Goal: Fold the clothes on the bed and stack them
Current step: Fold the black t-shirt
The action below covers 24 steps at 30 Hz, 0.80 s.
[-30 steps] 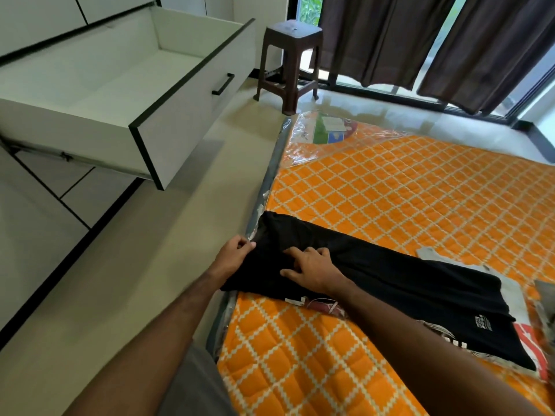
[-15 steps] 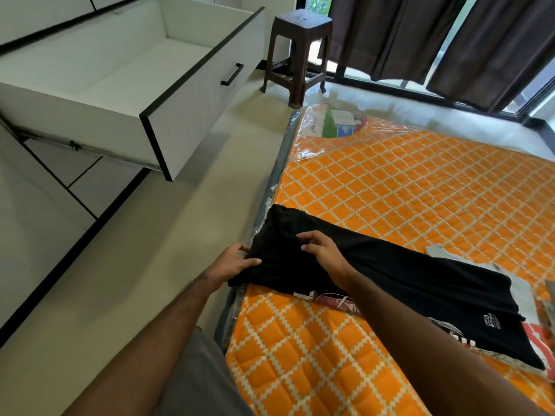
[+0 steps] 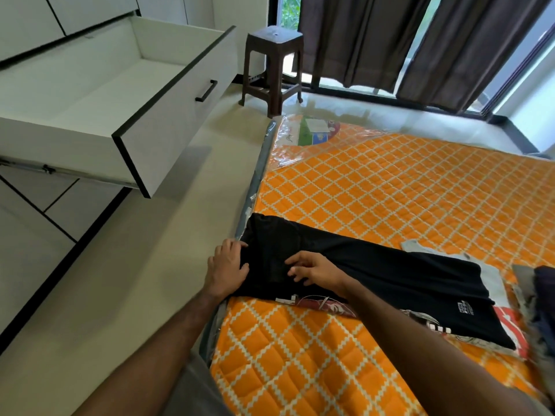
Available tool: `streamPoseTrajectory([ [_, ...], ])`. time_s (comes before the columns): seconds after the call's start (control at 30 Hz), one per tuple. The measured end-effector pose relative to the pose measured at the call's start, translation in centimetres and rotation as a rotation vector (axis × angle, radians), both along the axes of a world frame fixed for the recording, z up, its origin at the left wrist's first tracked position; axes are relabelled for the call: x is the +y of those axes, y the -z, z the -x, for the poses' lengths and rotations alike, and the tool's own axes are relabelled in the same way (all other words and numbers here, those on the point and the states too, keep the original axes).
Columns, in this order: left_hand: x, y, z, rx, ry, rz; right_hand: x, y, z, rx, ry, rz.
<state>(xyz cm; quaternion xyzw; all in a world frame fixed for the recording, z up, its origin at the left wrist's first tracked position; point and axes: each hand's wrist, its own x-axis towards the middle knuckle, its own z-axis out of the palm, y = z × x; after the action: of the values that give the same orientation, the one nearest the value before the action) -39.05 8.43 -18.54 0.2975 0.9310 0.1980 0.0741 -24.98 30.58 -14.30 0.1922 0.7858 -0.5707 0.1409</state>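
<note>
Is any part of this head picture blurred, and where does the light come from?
Head view: the clothes pile at the right edge is smeared by blur; daylight enters between the curtains; the open drawer casts a shadow on the floor.

Black garment matt cloth; mattress quilted, glossy plastic-wrapped.
</note>
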Motion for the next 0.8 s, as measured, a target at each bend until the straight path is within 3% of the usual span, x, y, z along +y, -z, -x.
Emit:
streamPoseTrajectory([
  [0.1, 1.6, -1.0, -0.4, 0.113, 0.002, -0.066, 1.8, 0.2, -2.2, -0.087, 0.083, 0.092],
  [0.2, 4.1, -1.8, -1.0, 0.143, 0.143, -0.102, 3.7, 0.5, -4.6, -0.11, 0.104, -0.026],
  [0.4, 9.4, -2.7, -5.0, 0.137, 0.553, 0.217, 9.2, 0.5, -10.7, -0.139, 0.211, -0.202],
  [0.6, 11.4, -1.9, -8.3, 0.191, 0.686, 0.457, 12.5, 0.5, -16.5, -0.141, 0.297, -0.292],
  [0.67, 12.5, -1.8, -9.2, 0.227, 0.693, 0.42, 14.0, 0.5, -18.2, -0.109, 0.345, -0.413],
  [0.8, 17.0, -2.2, -11.6, 0.226, 0.764, 0.296, 17.5, 1.0, -22.3, -0.099, 0.642, -0.643],
])
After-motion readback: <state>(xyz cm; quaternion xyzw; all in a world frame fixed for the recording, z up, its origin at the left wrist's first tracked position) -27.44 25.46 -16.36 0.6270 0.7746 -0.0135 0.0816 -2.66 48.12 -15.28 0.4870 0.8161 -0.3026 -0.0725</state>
